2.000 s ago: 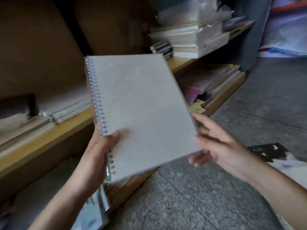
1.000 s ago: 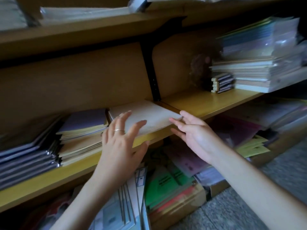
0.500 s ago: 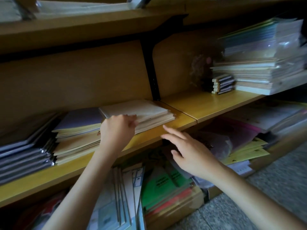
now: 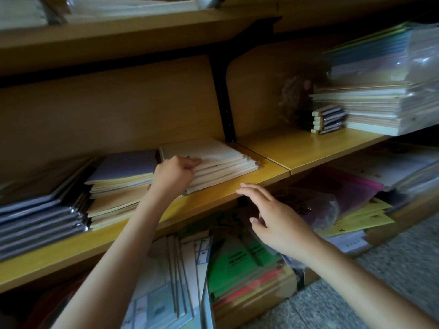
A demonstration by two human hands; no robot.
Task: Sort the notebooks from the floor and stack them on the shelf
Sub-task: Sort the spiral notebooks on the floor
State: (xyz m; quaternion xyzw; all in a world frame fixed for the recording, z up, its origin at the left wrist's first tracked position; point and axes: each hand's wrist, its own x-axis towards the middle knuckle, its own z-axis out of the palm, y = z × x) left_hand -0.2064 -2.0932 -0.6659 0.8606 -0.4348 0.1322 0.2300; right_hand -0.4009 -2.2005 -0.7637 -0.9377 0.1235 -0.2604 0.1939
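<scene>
A stack of cream notebooks (image 4: 223, 160) lies on the yellow wooden shelf (image 4: 308, 146), just left of the black upright bracket (image 4: 223, 103). My left hand (image 4: 174, 173) is at the stack's front left corner, its fingers curled over the edges of the top notebooks. My right hand (image 4: 278, 219) hovers with fingers spread and holds nothing, just below the shelf's front edge and apart from the stack.
A purple-topped pile (image 4: 123, 167) and a dark pile (image 4: 35, 217) sit left of the cream stack. Small pads (image 4: 329, 119) and a tall wrapped pile (image 4: 380, 108) stand at the right. Green books (image 4: 237, 257) and papers fill the lower shelf; grey floor (image 4: 380, 293) lies at the right.
The spiral notebook held in both hands two seconds ago now lies on the cream stack. My right hand has drawn back below the shelf edge; my left stays at the stack's corner.
</scene>
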